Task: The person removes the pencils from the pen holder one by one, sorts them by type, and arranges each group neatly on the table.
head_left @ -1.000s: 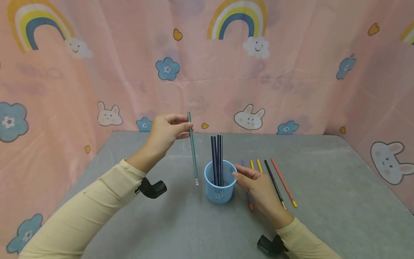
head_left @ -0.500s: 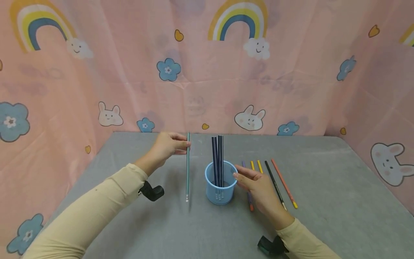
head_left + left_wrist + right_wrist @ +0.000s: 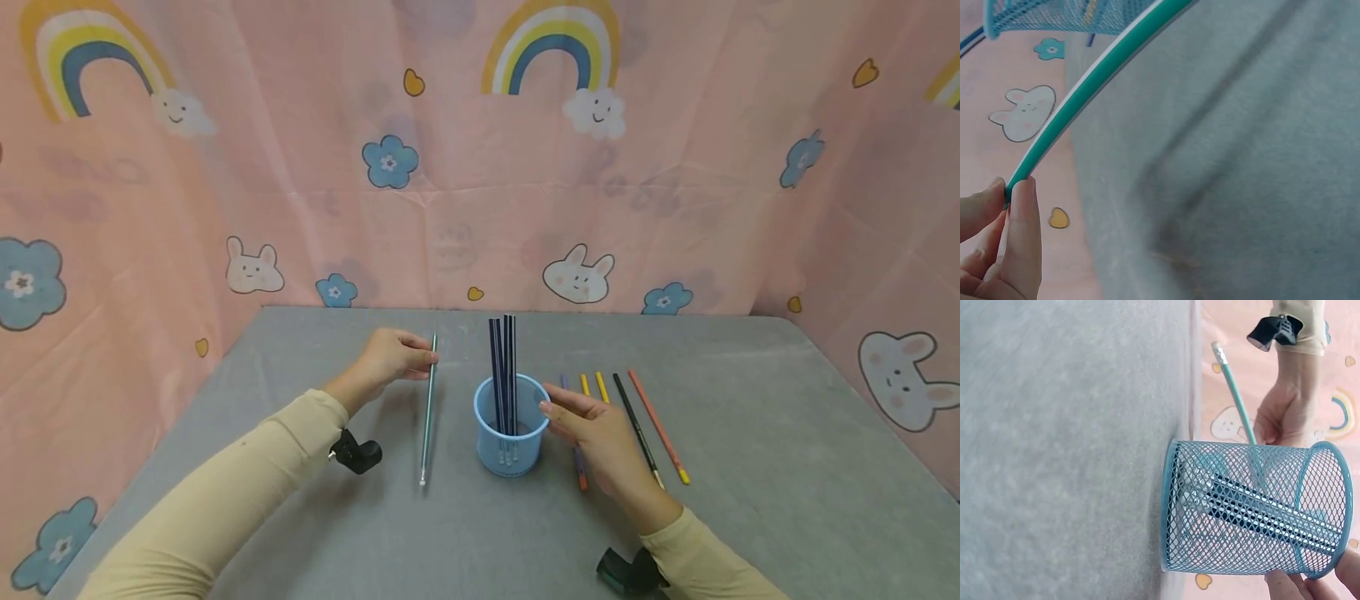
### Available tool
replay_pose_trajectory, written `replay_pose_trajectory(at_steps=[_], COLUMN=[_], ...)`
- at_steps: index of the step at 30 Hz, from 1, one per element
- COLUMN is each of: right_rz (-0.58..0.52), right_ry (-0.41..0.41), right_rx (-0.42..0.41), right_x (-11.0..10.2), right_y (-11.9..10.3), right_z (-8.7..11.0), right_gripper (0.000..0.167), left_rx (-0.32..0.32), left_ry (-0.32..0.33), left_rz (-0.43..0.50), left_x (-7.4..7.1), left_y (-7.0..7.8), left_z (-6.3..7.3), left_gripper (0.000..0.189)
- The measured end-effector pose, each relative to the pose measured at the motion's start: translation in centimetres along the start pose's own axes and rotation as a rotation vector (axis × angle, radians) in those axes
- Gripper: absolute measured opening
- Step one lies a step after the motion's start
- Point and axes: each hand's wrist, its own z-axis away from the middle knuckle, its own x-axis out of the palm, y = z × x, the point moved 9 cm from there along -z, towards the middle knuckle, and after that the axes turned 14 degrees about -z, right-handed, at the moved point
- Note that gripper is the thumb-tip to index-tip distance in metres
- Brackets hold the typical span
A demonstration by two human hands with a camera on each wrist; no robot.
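My left hand (image 3: 386, 358) pinches a green pencil (image 3: 428, 417) near its upper end, between thumb and fingers. The pencil slants, its white eraser end lower and toward me, to the left of a blue mesh pencil cup (image 3: 510, 457). In the left wrist view, the thumb and fingertips meet on the tip of the green pencil (image 3: 1079, 97). With thumb and fingers, my right hand (image 3: 603, 446) holds the rim of the upright cup from the right. Several dark blue striped pencils (image 3: 504, 358) stand in the cup, eraser ends down, visible through the mesh in the right wrist view.
Right of the cup, an orange pencil (image 3: 660, 427), a black one (image 3: 628, 400), two yellow ones (image 3: 602, 385) and a purple one (image 3: 581, 475) lie on the grey table (image 3: 787, 433), some partly behind my right hand. A pink printed curtain (image 3: 465, 225) hangs behind.
My left hand has come down and nearer with the green pencil, which has lowered toward the table left of the cup. The right hand and cup have stayed in place.
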Motion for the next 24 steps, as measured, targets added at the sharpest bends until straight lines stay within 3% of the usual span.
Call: replay_pose_trajectory(at_steps=[7, 17, 24], right_rz=[0.006, 0.009, 0.001], right_ry=[-0.007, -0.01, -0.007], right_rx=[-0.008, -0.011, 0.011], right_x=[0.0, 0.0, 0.0], right_y=[0.1, 0.0, 0.2], right_z=[0.0, 0.0, -0.1], right_gripper=[0.04, 0.041, 0.04], left_rx=[-0.071, -0.131, -0.137], left_ry=[0.02, 0.035, 0.04], left_rz=[-0.022, -0.058, -0.06], left_x=[0.4, 0.9, 1.5], left_y=[-1.8, -3.0, -3.9], left_z=[-0.6, -1.3, -1.8], left_gripper=[0.028, 0.021, 0.021])
